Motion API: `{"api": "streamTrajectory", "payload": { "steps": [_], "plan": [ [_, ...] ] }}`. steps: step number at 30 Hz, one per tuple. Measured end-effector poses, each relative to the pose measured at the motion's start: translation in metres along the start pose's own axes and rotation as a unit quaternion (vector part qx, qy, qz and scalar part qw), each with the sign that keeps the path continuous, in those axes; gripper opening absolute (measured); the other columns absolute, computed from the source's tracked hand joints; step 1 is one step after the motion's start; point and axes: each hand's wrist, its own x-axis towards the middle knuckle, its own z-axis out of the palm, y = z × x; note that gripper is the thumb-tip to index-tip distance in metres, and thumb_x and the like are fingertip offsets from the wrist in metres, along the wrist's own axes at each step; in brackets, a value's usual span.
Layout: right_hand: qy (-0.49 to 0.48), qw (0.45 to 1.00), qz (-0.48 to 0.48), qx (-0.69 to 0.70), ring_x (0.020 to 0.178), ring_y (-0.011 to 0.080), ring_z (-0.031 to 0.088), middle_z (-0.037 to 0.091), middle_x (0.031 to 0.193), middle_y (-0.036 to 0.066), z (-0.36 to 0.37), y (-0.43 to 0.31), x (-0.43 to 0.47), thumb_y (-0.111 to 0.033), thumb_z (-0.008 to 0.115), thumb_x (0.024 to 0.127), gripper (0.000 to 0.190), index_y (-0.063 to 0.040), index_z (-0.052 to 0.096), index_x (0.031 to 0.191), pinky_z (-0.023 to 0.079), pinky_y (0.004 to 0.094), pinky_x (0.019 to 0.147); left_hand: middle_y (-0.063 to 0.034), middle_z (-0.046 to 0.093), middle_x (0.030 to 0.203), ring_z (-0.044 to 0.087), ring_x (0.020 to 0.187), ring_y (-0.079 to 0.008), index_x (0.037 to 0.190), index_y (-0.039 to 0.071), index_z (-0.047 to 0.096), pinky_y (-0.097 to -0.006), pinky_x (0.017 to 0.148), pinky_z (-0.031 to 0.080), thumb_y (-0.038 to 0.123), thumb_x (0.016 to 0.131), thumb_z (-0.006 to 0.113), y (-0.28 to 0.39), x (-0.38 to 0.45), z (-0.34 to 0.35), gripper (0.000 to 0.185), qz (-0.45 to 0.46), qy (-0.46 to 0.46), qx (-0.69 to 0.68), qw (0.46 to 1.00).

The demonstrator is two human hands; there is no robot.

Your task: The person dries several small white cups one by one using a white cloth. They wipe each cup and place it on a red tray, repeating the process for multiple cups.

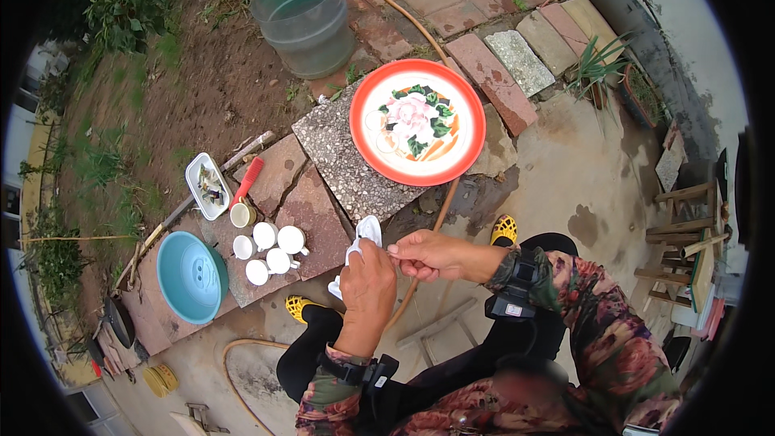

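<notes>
My left hand grips a white object, perhaps a cloth or a small dish, whose lower end shows beside the wrist. Close by on its right is my right hand, its thumb and finger pinched near the left hand's fingers; what they pinch is too small to tell. Beyond the hands, a round enamel tray with a red rim and a painted flower lies on a stone slab. Several white cups stand on the paving to the left, with a yellowish cup beside them.
A blue basin, a white foam tray with scraps and a red-handled brush lie left. Clear and green buckets stand at the back. An orange hose runs over the ground. A potted plant stands right.
</notes>
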Motion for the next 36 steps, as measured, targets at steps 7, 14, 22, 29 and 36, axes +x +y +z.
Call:
{"api": "streamTrajectory", "payload": {
  "steps": [7,14,22,29,36],
  "plan": [
    [0.031,0.999,0.043,0.012,0.046,0.0044,0.041,0.056,0.066,0.001,-0.015,0.013,0.0,-0.022,0.057,0.095,0.018,-0.008,0.056,0.083,0.026,0.0196,0.037,-0.0099,0.051,0.093,0.058,0.075,-0.0227,0.084,0.002,0.062,-0.0312,0.053,0.05,0.017,0.071,0.072,0.002,-0.002,-0.005,0.023,0.001,-0.061,-0.08,0.995],
    [0.255,0.934,-0.185,-0.168,0.055,0.0057,0.051,0.06,0.072,0.0,-0.063,-0.03,-0.013,-0.019,0.055,0.098,0.014,-0.008,0.055,0.09,0.039,0.0208,0.048,-0.0122,0.054,0.1,0.064,0.077,-0.0298,0.089,-0.001,0.061,-0.0388,0.057,0.051,0.031,0.07,0.083,-0.033,-0.001,-0.034,0.043,-0.129,-0.091,-0.184,0.97],
    [0.287,0.865,-0.378,-0.164,0.064,0.0057,0.051,0.06,0.079,0.0,-0.17,-0.134,0.072,-0.013,0.05,0.102,0.009,-0.01,0.052,0.094,0.04,0.02,0.055,-0.0112,0.053,0.088,0.063,0.071,-0.0285,0.074,0.001,0.063,-0.0397,0.054,0.05,0.025,0.074,0.079,-0.035,-0.001,-0.032,0.029,-0.112,-0.082,-0.206,0.969],
    [0.272,0.862,-0.381,-0.194,0.066,0.0085,0.052,0.06,0.08,0.002,-0.212,-0.167,0.147,-0.01,0.051,0.1,0.006,-0.007,0.054,0.095,0.043,0.0239,0.058,-0.0099,0.053,0.085,0.063,0.069,-0.0273,0.07,0.003,0.061,-0.0392,0.053,0.05,0.023,0.073,0.079,-0.046,0.0,-0.026,0.027,-0.127,-0.099,-0.217,0.963],
    [0.26,0.874,-0.342,-0.227,0.064,0.0078,0.052,0.06,0.08,0.002,-0.233,-0.176,0.181,-0.01,0.051,0.099,0.007,-0.007,0.054,0.094,0.043,0.0237,0.054,-0.0093,0.053,0.085,0.061,0.069,-0.0267,0.068,0.004,0.06,-0.0396,0.053,0.049,0.022,0.073,0.079,-0.048,0.001,-0.018,0.026,-0.126,-0.101,-0.228,0.96]
  ]
}}
